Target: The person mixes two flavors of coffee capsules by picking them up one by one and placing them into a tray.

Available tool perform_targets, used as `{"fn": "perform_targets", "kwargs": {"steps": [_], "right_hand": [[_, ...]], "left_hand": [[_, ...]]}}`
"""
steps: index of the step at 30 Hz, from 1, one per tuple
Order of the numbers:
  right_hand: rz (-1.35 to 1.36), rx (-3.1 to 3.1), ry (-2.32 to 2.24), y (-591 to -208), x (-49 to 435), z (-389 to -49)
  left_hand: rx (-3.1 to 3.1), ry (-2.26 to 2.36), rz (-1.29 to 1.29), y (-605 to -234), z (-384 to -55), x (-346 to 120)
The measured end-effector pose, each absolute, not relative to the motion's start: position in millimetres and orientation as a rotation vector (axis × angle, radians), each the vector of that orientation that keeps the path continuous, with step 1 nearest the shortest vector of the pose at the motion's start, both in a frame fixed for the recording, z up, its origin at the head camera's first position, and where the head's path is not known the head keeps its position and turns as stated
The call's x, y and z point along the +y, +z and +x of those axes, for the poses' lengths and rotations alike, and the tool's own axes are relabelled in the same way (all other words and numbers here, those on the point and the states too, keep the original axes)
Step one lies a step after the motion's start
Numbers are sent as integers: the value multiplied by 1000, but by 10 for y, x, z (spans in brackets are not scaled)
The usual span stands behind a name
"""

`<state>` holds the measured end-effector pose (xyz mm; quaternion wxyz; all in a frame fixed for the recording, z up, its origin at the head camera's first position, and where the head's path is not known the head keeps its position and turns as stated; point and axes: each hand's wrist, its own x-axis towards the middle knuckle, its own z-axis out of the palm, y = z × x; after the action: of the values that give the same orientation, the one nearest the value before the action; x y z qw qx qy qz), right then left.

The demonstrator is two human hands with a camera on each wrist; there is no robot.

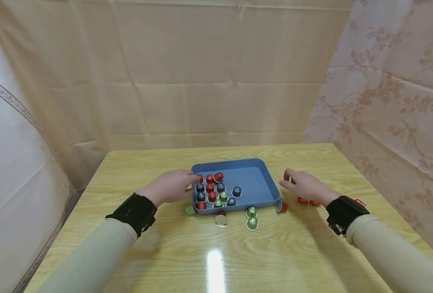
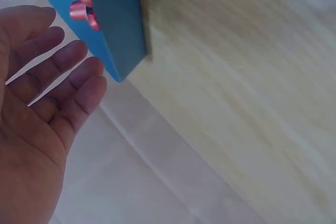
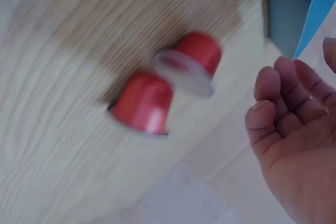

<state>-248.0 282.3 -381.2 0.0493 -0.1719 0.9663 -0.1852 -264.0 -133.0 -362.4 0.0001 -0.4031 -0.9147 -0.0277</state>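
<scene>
Blue tray [image 1: 254, 185] mid-surface [image 1: 165, 252] holds about a dozen capsules [image 1: 212, 191]; roughly seven lie outside, incl. two red capsules [image 3: 163, 85] by right hand [image 1: 304, 187]. Left hand [image 1: 172, 186] at tray's left rim. Both hands slack, fingers apart, holding nothing

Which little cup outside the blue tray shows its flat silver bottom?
The red capsule just in front of the tray; the green capsules beside it don't.

Soft, even light fills the scene, with a white glare streak on the desk [image 1: 215, 268] at six o'clock. Both wrist views are motion-blurred; the head view bends at its edges.
</scene>
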Motion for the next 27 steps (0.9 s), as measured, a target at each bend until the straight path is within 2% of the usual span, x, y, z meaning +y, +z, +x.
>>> {"fn": "perform_targets", "kwargs": {"steps": [7,18,27], "right_hand": [[-654,2960,-374,-3755,3168,-2403],[-713,2860,-304,-3889,3549,-2216],[-812,2908,-345,-4017,3610,-2137]], "left_hand": [[-3008,-204,-1026,-3808,-2530,-1452],[-3205,-882,-490,-4127,-2518,-1514],[-3221,-1048,-434,-4169,-2604,-1466]]}}
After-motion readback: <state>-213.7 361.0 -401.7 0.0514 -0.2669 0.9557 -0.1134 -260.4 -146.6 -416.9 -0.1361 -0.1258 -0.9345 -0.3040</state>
